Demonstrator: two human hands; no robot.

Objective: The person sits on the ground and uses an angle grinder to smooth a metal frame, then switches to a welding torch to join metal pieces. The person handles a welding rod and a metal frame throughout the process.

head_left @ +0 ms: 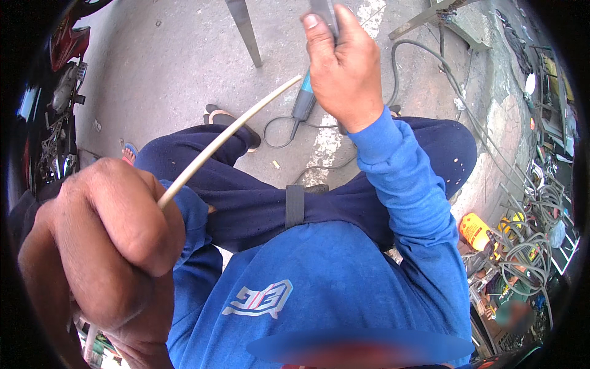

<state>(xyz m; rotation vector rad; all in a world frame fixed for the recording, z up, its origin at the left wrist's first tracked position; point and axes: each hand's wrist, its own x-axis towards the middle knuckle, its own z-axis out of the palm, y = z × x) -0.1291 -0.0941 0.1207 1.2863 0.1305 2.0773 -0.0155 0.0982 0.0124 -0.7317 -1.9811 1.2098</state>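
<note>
Large and close at the left, my left hand [114, 240] is closed in a fist around a pale, thin rod [230, 129]. The rod slants up and right out of the fist, and its tip ends just left of my right wrist and palm. At the top, my right hand [344, 71] grips a flat, dark grey metal piece [324, 15], with the thumb along one side; the piece's upper end runs out of view. Below and partly behind that hand, a blue and black corded power tool [304, 101] lies on the concrete, its front part hidden.
A grey metal leg [244, 31] stands at the top. Dark cable [452, 77] curves over the floor at the right. Coiled cables [525, 264], an orange-yellow container [476, 232] and scattered parts lie at far right. Motorcycle parts [64, 98] line the left edge; another person's foot [129, 152] shows nearby.
</note>
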